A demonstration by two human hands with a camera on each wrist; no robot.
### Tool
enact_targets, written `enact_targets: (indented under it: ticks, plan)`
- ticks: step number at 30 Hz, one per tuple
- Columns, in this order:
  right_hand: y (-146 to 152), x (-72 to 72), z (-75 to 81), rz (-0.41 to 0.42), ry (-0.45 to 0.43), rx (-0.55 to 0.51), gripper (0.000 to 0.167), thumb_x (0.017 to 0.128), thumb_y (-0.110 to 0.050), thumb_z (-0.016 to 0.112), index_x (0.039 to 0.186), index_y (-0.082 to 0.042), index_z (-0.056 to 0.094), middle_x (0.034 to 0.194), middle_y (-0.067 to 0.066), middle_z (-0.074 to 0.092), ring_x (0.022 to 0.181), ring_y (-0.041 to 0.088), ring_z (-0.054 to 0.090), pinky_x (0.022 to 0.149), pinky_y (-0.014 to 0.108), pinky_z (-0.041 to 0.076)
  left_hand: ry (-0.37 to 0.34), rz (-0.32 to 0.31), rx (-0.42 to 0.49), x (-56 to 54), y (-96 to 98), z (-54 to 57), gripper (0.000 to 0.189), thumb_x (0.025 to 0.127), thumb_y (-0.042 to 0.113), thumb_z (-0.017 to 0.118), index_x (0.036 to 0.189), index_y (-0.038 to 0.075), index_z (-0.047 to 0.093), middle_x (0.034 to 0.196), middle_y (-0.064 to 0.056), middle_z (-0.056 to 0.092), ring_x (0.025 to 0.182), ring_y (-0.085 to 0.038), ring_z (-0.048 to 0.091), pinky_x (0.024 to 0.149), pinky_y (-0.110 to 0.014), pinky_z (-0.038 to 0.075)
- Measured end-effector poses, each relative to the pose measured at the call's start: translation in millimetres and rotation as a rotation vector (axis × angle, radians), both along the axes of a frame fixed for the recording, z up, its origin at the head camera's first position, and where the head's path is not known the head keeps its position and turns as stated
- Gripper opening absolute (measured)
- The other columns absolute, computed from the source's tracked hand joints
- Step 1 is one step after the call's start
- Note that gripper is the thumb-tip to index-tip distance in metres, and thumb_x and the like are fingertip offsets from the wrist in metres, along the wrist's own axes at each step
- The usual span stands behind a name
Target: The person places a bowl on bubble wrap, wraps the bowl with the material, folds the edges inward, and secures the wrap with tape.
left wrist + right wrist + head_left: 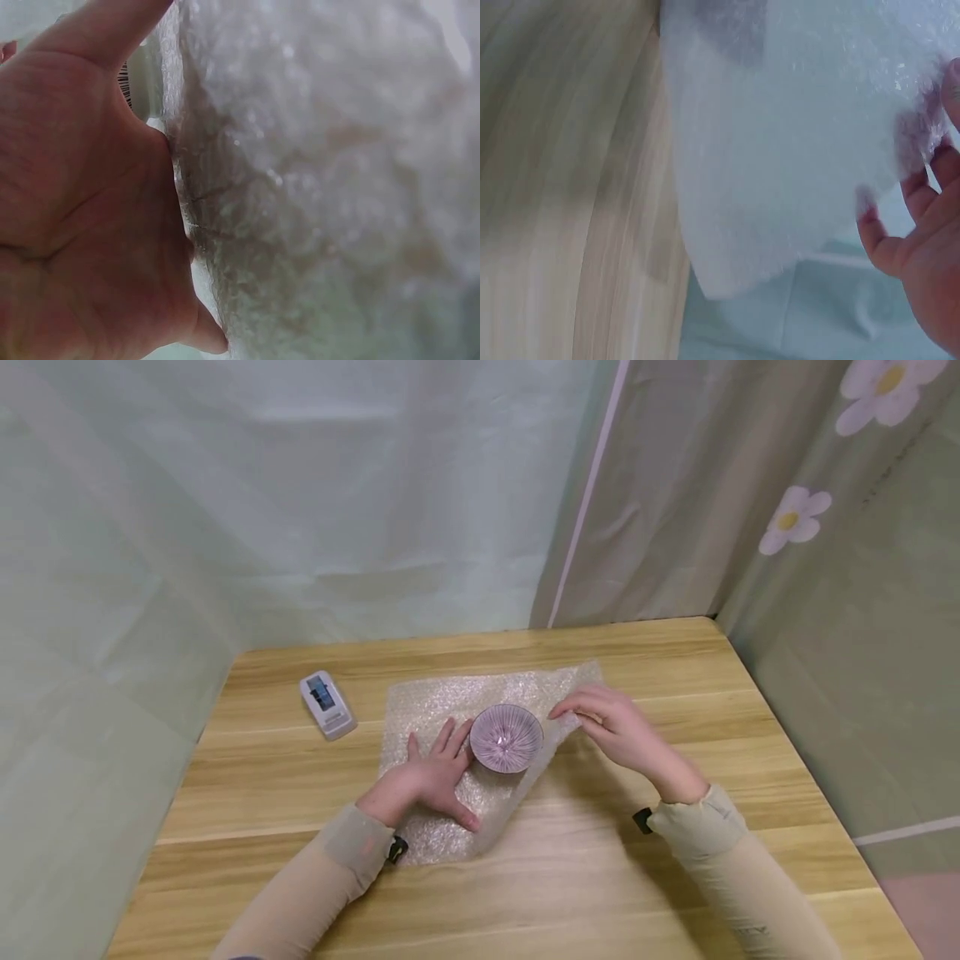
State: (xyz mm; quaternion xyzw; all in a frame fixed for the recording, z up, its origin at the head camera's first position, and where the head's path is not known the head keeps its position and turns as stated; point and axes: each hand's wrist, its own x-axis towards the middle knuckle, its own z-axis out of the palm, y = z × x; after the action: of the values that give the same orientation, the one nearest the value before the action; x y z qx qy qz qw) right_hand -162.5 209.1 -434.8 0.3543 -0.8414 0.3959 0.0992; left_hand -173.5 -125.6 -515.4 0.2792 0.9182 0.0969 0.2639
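A bowl (507,738) with purple radiating lines inside stands upright on a sheet of bubble wrap (420,702). My left hand (435,777) lies with fingers spread on the wrap, its fingertips beside the bowl's left side. In the left wrist view the left palm (97,195) is close against the wrap (322,165). On the right, my right hand (618,731) pinches the wrap's right edge and holds it raised off the table near the bowl. The right wrist view shows the fingers of the right hand (930,217) at the lifted wrap (780,165).
A small white and grey device (327,704) with a dark blue window lies at the table's back left. The wood-grain table (600,877) reaches back to pale curtains (390,510), which also hang along both sides.
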Motion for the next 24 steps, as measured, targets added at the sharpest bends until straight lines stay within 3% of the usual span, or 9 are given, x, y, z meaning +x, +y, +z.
enact_targets:
  ticks: [4,7,12,17,24]
  plan:
    - [-20,-11.3,-0.3,-0.076,-0.067,-0.020,0.022,0.092,-0.003,0.081,0.113,-0.009,0.076,0.112,0.003,0.077,0.103,0.023,0.070,0.094,0.054,0.056,0.009,-0.005,0.012,0.4,0.3,3.3,0.152,0.059,0.078,0.090,0.172,0.011,0.015,0.177,-0.007,-0.023,0.160,-0.036,-0.025,0.108,-0.085,-0.018]
    - [-33,-20.9,-3.2,-0.093,-0.079,-0.039,0.020,0.088,-0.008,0.087,0.104,-0.009,0.076,0.105,0.003,0.077,0.099,0.022,0.070,0.091,0.056,0.058,0.013,-0.010,0.017,1.6,-0.1,6.6,0.152,0.058,0.081,0.088,0.172,0.008,0.018,0.178,-0.009,-0.021,0.161,-0.039,-0.022,0.107,-0.087,-0.017]
    - [-54,-35.9,-11.0,-0.104,-0.003,0.011,0.019,0.084,-0.020,0.092,0.094,-0.012,0.078,0.094,-0.002,0.077,0.093,0.019,0.071,0.089,0.047,0.057,0.010,-0.016,0.000,2.3,-1.8,9.2,0.153,0.058,0.083,0.087,0.171,0.007,0.018,0.178,-0.008,-0.021,0.161,-0.038,-0.023,0.108,-0.087,-0.016]
    - [-71,-44.3,-16.3,-0.107,0.080,0.121,0.021,0.083,-0.029,0.093,0.091,-0.014,0.081,0.090,-0.003,0.079,0.086,0.018,0.071,0.084,0.039,0.056,0.003,-0.009,-0.013,-0.7,-2.4,3.0,0.151,0.061,0.080,0.088,0.173,0.012,0.013,0.177,-0.006,-0.023,0.160,-0.036,-0.024,0.109,-0.086,-0.016]
    - [-82,-46.5,-24.4,-0.160,0.078,0.206,0.021,0.084,-0.035,0.091,0.089,-0.017,0.081,0.090,-0.006,0.079,0.085,0.018,0.066,0.082,0.041,0.052,-0.004,-0.008,-0.006,-1.8,-1.9,0.9,0.150,0.061,0.080,0.089,0.173,0.012,0.014,0.178,-0.006,-0.023,0.160,-0.037,-0.025,0.108,-0.087,-0.015]
